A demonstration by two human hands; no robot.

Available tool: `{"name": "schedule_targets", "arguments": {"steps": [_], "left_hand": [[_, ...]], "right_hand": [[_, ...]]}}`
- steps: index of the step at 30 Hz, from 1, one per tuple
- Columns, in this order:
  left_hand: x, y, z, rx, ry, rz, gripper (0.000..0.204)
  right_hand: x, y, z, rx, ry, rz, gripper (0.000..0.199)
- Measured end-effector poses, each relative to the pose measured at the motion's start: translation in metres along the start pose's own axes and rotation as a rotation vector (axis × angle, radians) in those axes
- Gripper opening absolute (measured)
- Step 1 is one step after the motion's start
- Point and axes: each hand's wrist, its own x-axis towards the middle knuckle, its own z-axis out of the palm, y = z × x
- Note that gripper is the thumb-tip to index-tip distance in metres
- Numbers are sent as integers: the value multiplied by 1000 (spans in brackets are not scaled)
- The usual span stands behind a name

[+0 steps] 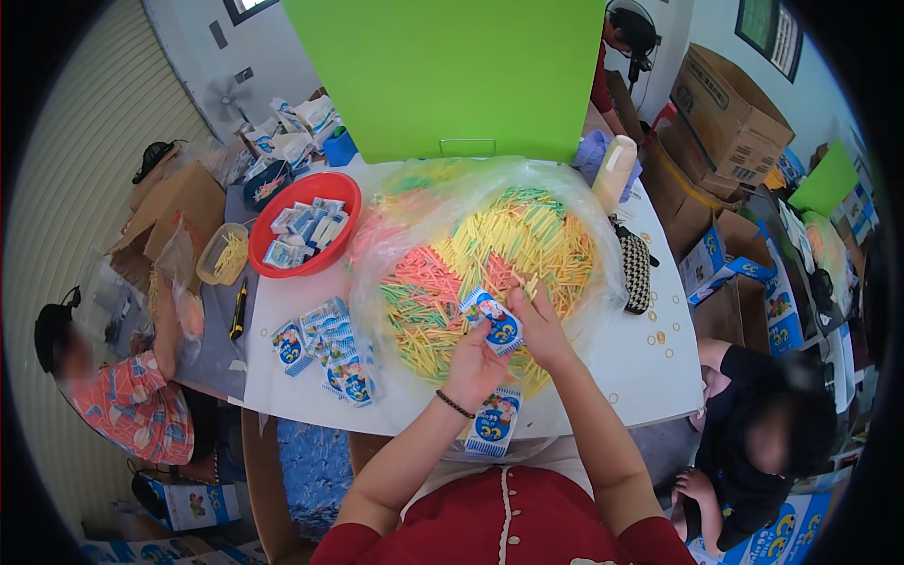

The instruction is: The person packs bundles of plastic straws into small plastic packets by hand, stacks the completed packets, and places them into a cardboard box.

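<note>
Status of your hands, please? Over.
Left hand holding blue-and-white packet. Right hand close beside it, over colored sticks. Clear plastic bag around sticks; no obstruction seen.

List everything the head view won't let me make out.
All in the head view:
Contents of the held packet: hidden by its wrapper.
What the right hand grips, if anything: too small to tell.
Floor of the red basin: covered by small packets.
Much of the far person: behind the green panel, itself cut off by the upper edge.

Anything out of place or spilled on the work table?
Yes: small tan rings lie scattered over the right side of the white table, in no container. One loose packet lies at the front edge, apart from the packet group.
</note>
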Motion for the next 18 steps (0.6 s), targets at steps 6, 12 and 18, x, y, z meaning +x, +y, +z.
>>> {"name": "schedule_targets", "arguments": {"steps": [6, 12, 18], "left_hand": [[7, -6, -12, 9, 27, 10, 27], [3, -3, 6, -14, -21, 41, 24], [-7, -3, 11, 96, 59, 41, 25]], "right_hand": [[13, 11, -8, 218, 24, 37, 37], [0, 10, 2, -18, 57, 53, 32], [-1, 14, -7, 152, 134, 106, 23]]}}
